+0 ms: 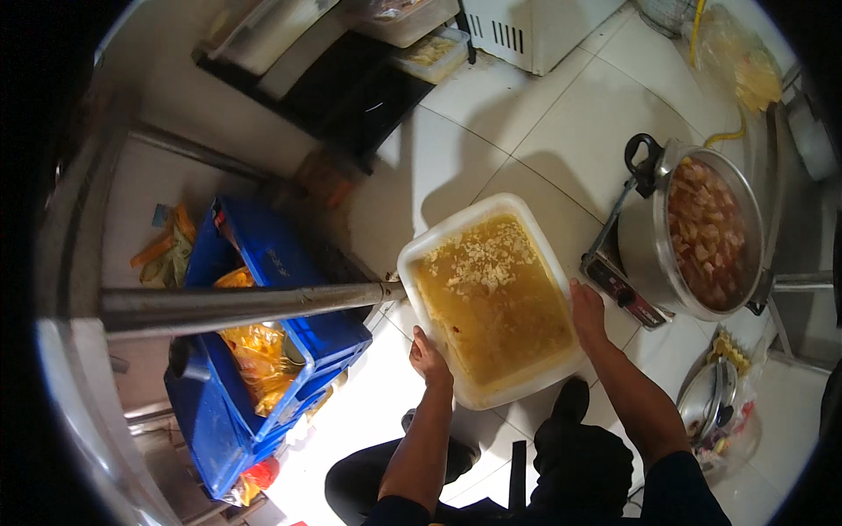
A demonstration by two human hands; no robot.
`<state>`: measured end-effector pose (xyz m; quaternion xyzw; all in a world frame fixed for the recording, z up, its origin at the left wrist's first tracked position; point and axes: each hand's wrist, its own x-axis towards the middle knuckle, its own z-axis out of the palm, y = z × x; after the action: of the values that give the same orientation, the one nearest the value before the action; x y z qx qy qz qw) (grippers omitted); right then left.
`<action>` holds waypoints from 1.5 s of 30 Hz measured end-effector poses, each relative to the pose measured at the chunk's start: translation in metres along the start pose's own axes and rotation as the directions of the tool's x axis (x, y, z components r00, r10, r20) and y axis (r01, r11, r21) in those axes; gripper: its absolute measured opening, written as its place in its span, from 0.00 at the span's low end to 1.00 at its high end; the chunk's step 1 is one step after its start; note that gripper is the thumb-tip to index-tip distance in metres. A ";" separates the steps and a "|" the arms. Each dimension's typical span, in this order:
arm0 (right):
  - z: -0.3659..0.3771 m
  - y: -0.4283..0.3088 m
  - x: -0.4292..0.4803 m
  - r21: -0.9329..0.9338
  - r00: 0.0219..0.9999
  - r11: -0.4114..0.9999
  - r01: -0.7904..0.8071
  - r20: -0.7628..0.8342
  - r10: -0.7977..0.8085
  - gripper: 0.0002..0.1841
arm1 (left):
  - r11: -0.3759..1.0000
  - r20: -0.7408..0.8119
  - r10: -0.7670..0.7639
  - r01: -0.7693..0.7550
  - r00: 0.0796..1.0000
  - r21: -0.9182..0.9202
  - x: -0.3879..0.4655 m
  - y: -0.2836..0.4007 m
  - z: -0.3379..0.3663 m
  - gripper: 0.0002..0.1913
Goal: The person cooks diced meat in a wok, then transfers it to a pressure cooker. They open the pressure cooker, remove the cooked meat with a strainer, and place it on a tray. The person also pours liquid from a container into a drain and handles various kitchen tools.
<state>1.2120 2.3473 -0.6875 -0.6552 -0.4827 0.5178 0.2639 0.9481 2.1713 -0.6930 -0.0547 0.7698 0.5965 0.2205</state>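
Between my two hands is a white rectangular plastic tub (pixel 468 214), tilted somewhat in the view. It holds a yellowish-brown liquid (pixel 506 322), with pale flakes (pixel 490 260) gathered toward its far side. My left hand (pixel 429 358) grips the tub's left rim, thumb up along the outside. On the opposite side, my right hand (pixel 587 312) holds the right rim. The fingers under the tub are hidden on both sides. Just right of my right hand stands a large metal pot (pixel 641 243) filled with chunks of raw-looking meat (pixel 707 230), set on a gas burner (pixel 618 289).
A metal table leg (pixel 250 308) reaches close to the tub's left side. Blue plastic crates (pixel 335 348) with orange bags stand at left. A pot lid (pixel 714 401) lies at lower right on the tiled floor (pixel 546 118). Plastic containers (pixel 434 52) sit on a black stand (pixel 355 92).
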 end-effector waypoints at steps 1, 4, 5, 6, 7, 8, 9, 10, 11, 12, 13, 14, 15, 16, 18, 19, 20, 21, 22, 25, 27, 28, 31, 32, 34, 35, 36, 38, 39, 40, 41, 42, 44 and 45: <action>-0.008 -0.014 -0.013 0.021 1.000 1.000 -0.005 -0.013 0.005 0.28 | 1.000 -0.014 0.006 -0.005 1.000 0.023 -0.008 0.013 -0.003 0.27; -0.034 -0.061 -0.046 0.005 0.996 0.998 0.059 -0.062 -0.059 0.26 | 1.000 -0.008 -0.001 0.001 1.000 0.011 -0.042 0.068 -0.010 0.27; -0.044 -0.077 -0.058 0.001 0.995 0.999 0.051 -0.081 -0.051 0.26 | 1.000 0.013 0.005 -0.005 1.000 -0.020 -0.057 0.091 -0.015 0.27; -0.057 -0.094 -0.071 0.004 0.994 0.997 0.071 -0.082 -0.071 0.26 | 1.000 0.041 -0.029 0.028 0.999 0.008 -0.070 0.115 -0.022 0.26; -0.072 -0.111 -0.083 0.018 0.995 0.998 0.057 -0.083 -0.055 0.25 | 0.999 0.055 -0.010 0.007 0.998 0.041 -0.087 0.138 -0.027 0.26; -0.087 -0.130 -0.094 0.057 0.996 0.998 0.030 -0.087 -0.025 0.25 | 0.998 0.059 -0.018 0.015 0.998 0.055 -0.102 0.160 -0.030 0.26; -0.102 -0.150 -0.107 0.033 0.993 0.998 0.052 -0.104 -0.049 0.24 | 0.999 0.070 -0.027 0.024 0.997 0.042 -0.118 0.181 -0.031 0.26; -0.117 -0.170 -0.120 0.034 0.991 0.998 0.060 -0.118 -0.056 0.24 | 0.998 0.060 -0.038 0.035 0.997 0.051 -0.133 0.201 -0.033 0.27; -0.132 -0.192 -0.133 0.057 0.990 0.996 0.075 -0.124 -0.067 0.23 | 0.998 0.058 -0.052 0.050 0.997 0.037 -0.151 0.220 -0.036 0.27; -0.149 -0.213 -0.148 0.004 0.990 0.998 0.063 -0.128 -0.062 0.23 | 0.997 0.052 -0.070 0.069 0.996 0.021 -0.170 0.238 -0.043 0.27; -0.168 -0.235 -0.162 -0.028 0.991 0.998 0.061 -0.119 -0.064 0.23 | 0.993 0.070 -0.109 0.106 0.992 0.054 -0.189 0.255 -0.051 0.27; -0.187 -0.257 -0.175 -0.045 0.994 0.998 0.038 -0.106 -0.042 0.22 | 0.987 0.084 -0.146 0.139 0.986 0.077 -0.208 0.272 -0.060 0.27; -0.207 -0.278 -0.194 -0.099 0.991 0.992 0.075 -0.104 -0.085 0.22 | 0.986 0.108 -0.166 0.161 0.980 0.054 -0.226 0.289 -0.072 0.27; -0.224 -0.299 -0.210 -0.133 0.991 0.987 0.088 -0.092 -0.100 0.22 | 0.979 0.108 -0.178 0.164 0.978 0.123 -0.243 0.305 -0.085 0.27; -0.254 -0.335 -0.240 -0.194 0.992 0.977 0.091 -0.064 -0.105 0.21 | 0.975 0.078 -0.204 0.196 0.976 0.107 -0.276 0.332 -0.103 0.27; -0.266 -0.348 -0.256 -0.270 0.975 0.941 0.203 -0.037 -0.220 0.21 | 0.982 0.061 -0.163 0.156 0.985 0.110 -0.289 0.344 -0.110 0.27; -0.277 -0.360 -0.271 -0.338 0.960 0.904 0.262 -0.007 -0.281 0.21 | 0.984 0.040 -0.154 0.150 0.987 0.092 -0.307 0.354 -0.122 0.27; -0.285 -0.371 -0.276 -0.401 0.933 0.850 0.341 0.033 -0.358 0.21 | 0.989 0.015 -0.140 0.139 0.990 0.054 -0.322 0.362 -0.126 0.28; -0.292 -0.380 -0.283 -0.349 0.949 0.886 0.305 0.037 -0.312 0.21 | 0.969 0.029 -0.228 0.224 0.973 0.105 -0.334 0.373 -0.139 0.28; -0.301 -0.394 -0.303 -0.393 0.907 0.819 0.419 0.140 -0.397 0.21 | 0.986 0.000 -0.164 0.164 0.986 0.024 -0.371 0.391 -0.163 0.28; -0.302 -0.398 -0.311 -0.359 0.967 0.898 0.252 0.134 -0.218 0.21 | 0.994 -0.058 -0.108 0.109 0.992 0.013 -0.389 0.398 -0.178 0.27; -0.300 -0.400 -0.317 -0.312 0.952 0.904 0.293 0.180 -0.247 0.21 | 0.996 -0.064 -0.094 0.094 0.994 0.006 -0.398 0.399 -0.189 0.26; -0.282 -0.404 -0.331 -0.209 0.915 0.916 0.343 0.295 -0.276 0.21 | 0.992 -0.153 -0.124 0.124 0.980 -0.012 -0.411 0.400 -0.225 0.26; -0.276 -0.407 -0.340 -0.211 0.895 0.903 0.373 0.340 -0.290 0.21 | 0.988 -0.192 -0.156 0.154 0.969 -0.026 -0.416 0.402 -0.240 0.26; -0.256 -0.411 -0.360 -0.121 0.850 0.907 0.403 0.418 -0.322 0.19 | 0.966 -0.244 -0.204 0.155 0.948 -0.206 -0.429 0.402 -0.271 0.25; -0.241 -0.413 -0.371 -0.126 0.809 0.881 0.456 0.472 -0.351 0.19 | 0.958 -0.292 -0.241 0.177 0.926 -0.227 -0.434 0.401 -0.290 0.25; -0.225 -0.416 -0.382 -0.107 0.771 0.869 0.483 0.521 -0.365 0.18 | 0.950 -0.335 -0.268 0.189 0.903 -0.250 -0.438 0.400 -0.311 0.24; -0.185 -0.421 -0.409 0.003 0.704 0.870 0.493 0.586 -0.401 0.18 | 0.939 -0.419 -0.284 0.161 0.863 -0.305 -0.448 0.398 -0.355 0.23; -0.167 -0.428 -0.422 -0.019 0.638 0.824 0.566 0.644 -0.423 0.19 | 0.935 -0.465 -0.304 0.166 0.832 -0.315 -0.454 0.397 -0.377 0.23; -0.148 -0.433 -0.441 -0.033 0.567 0.770 0.637 0.697 -0.439 0.19 | 0.944 -0.530 -0.276 0.120 0.802 -0.309 -0.461 0.397 -0.398 0.23; -0.128 -0.438 -0.462 -0.036 0.491 0.710 0.703 0.747 -0.449 0.20 | 0.947 -0.586 -0.238 0.050 0.775 -0.318 -0.467 0.396 -0.421 0.24; -0.109 -0.444 -0.487 -0.109 0.576 0.829 0.549 0.768 -0.281 0.19 | 0.933 -0.589 -0.314 0.128 0.745 -0.336 -0.472 0.395 -0.450 0.24; -0.070 -0.457 -0.540 -0.101 0.516 0.839 0.535 0.825 -0.230 0.19 | 0.931 -0.656 -0.341 0.145 0.673 -0.335 -0.485 0.395 -0.501 0.24; -0.049 -0.465 -0.567 -0.040 0.452 0.861 0.507 0.863 -0.226 0.19 | 0.923 -0.678 -0.365 0.154 0.638 -0.352 -0.488 0.396 -0.526 0.24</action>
<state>1.0924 2.0249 -0.0384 -0.2370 -0.7501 0.6174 0.0082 1.1037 1.7000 -0.0408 -0.4283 0.6908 0.5817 -0.0311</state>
